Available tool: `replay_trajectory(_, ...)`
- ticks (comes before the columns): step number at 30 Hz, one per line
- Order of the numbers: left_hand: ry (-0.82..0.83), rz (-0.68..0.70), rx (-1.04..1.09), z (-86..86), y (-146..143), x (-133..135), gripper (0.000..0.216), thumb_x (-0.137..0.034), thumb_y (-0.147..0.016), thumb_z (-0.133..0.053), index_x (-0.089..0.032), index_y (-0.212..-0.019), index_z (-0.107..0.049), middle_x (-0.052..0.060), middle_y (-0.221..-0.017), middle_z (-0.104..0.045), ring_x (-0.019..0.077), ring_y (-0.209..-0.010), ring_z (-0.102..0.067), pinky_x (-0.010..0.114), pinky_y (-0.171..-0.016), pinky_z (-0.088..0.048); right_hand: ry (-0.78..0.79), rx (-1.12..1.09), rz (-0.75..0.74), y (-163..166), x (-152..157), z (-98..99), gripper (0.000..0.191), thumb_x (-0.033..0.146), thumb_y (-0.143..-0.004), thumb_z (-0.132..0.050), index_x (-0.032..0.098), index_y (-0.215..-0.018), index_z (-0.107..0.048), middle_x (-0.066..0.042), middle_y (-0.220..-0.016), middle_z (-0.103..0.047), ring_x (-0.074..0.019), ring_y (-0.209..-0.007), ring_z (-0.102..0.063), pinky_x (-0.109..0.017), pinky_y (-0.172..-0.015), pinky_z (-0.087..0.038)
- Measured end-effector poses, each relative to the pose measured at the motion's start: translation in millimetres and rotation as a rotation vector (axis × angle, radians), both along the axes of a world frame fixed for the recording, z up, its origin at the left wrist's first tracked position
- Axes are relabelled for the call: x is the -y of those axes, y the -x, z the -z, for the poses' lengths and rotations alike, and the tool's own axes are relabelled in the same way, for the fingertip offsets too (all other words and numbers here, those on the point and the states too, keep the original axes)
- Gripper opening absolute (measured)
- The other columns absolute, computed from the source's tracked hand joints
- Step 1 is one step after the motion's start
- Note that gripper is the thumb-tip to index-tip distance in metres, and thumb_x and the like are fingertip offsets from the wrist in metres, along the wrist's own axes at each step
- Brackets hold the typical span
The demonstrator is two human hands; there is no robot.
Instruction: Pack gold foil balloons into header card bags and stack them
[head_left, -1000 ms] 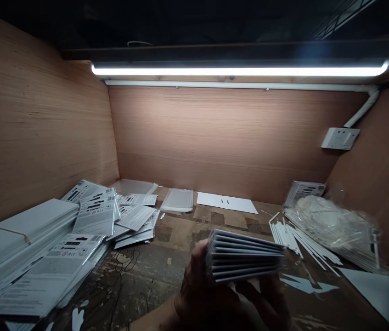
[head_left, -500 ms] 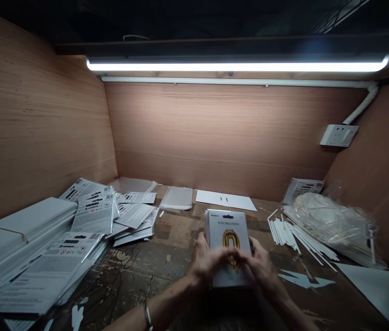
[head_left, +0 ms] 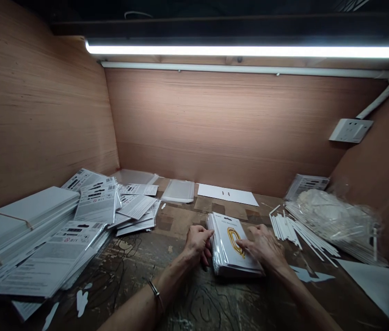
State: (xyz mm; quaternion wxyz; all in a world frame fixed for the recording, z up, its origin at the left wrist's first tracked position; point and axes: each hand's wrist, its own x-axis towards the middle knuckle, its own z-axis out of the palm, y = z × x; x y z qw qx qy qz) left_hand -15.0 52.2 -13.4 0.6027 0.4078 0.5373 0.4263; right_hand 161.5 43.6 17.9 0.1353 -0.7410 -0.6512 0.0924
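A stack of foil balloon packs (head_left: pixel 227 262) lies on the table just in front of me, its edges slightly uneven. The top card shows a gold ring-like balloon under the words "FOIL BALLOONS". At the stack's left side is my left hand (head_left: pixel 197 243), fingers curled and closed, thumb and forefinger pinching at the pack edges. My right hand (head_left: pixel 265 246) grips the right side, its thumb resting on the top pack near the gold picture. Some of the right fingertips are hidden behind the stack.
Banded white cards (head_left: pixel 36 207) and bagged packs (head_left: pixel 53 262) fill the left side. Clear sleeves (head_left: pixel 178 191) and a white card (head_left: pixel 227 194) lie by the back wall. White sticks (head_left: pixel 284 227) and a plastic bag (head_left: pixel 332 216) are at right. Paper scraps (head_left: pixel 81 301) lie near the front.
The stack has come down from a raised, tilted hold to lie flatter on the table, turned slightly. My hands have moved apart, from meeting across its front to either side.
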Motion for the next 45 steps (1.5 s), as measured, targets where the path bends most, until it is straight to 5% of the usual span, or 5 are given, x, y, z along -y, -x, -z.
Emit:
replay_trajectory(5, -0.004, 0.013, 0.125, 0.3, -0.9, 7.9, 0.023, -0.034, -0.067, -0.052, -0.014, -0.06, -0.042, -0.005, -0.04, -0.045, 0.0096, -0.026, -0.044, 0.021, -0.025, -0.035, 0.009, -0.04, -0.058, -0.8, 1.2, 8.4, 0.032, 0.044, -0.069, -0.042, 0.023, -0.083, -0.062, -0.007, -0.084, -0.059, -0.0236, -0.084, -0.052, -0.033, -0.067, -0.037)
replay_trajectory(20, -0.02, -0.027, 0.108, -15.6, -16.7, 19.5, 0.016, -0.015, -0.06, -0.048, -0.014, -0.044, -0.045, -0.005, -0.033, -0.039, 0.0031, -0.022, -0.027, 0.016, -0.025, -0.015, -0.094, -0.242, -0.069, -15.5, 3.5, 36.3, 0.043, 0.042, -0.072, -0.035, 0.013, -0.09, -0.06, -0.009, -0.096, -0.059, -0.0195, -0.085, -0.054, -0.026, -0.074, -0.041)
replay_trajectory(36, -0.118, -0.027, 0.064, -36.6, -39.3, 22.0, 0.021, -0.011, -0.057, -0.046, -0.016, -0.037, -0.044, -0.005, -0.029, -0.034, 0.0043, -0.024, -0.026, 0.018, -0.026, -0.016, -0.125, -0.441, -0.068, -28.8, -0.1, 44.7, 0.044, 0.047, -0.066, -0.04, 0.015, -0.086, -0.063, -0.009, -0.093, -0.062, -0.0242, -0.087, -0.054, -0.031, -0.076, -0.041)
replay_trajectory(45, -0.062, -0.136, 0.173, -31.1, -52.9, 18.5, 0.017, -0.026, -0.055, -0.06, -0.016, -0.059, -0.047, -0.004, -0.041, -0.044, 0.0109, -0.034, -0.044, 0.02, -0.03, -0.031, -0.148, -0.538, -0.058, -29.6, 0.5, 44.0, 0.04, 0.046, -0.066, -0.045, 0.016, -0.084, -0.063, -0.008, -0.088, -0.064, -0.0242, -0.083, -0.056, -0.03, -0.073, -0.043)
